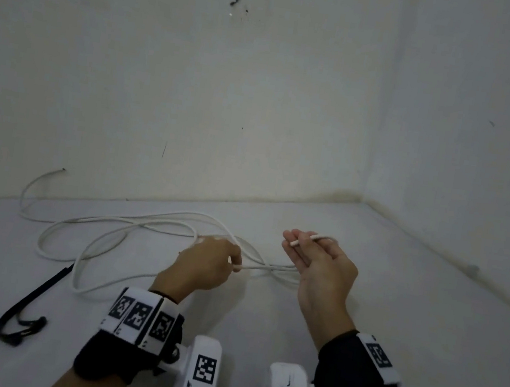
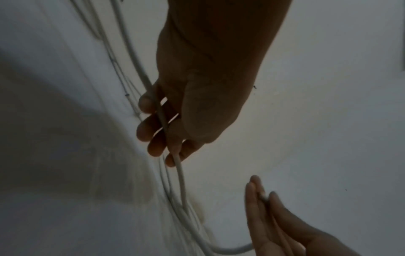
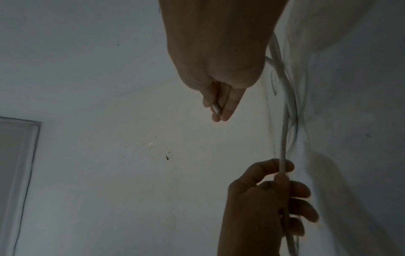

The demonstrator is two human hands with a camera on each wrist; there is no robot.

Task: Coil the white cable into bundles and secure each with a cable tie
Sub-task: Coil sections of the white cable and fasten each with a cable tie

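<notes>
The thin white round cable point(image 1: 131, 225) sprawls in loose loops over the pale desk point(image 1: 396, 295). The left hand point(image 1: 207, 265) pinches one strand in curled fingers; the right hand point(image 1: 319, 264) clamps the cable's cut end between nearly straight fingers (palm up). A black strap-like cable tie point(image 1: 32, 303) lies left of them.

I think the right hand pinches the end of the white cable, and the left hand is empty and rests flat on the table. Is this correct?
Not quite. The right hand does pinch the white cable end, but the left hand is not empty: its fingers curl around the cable, as the left wrist view shows.
</notes>
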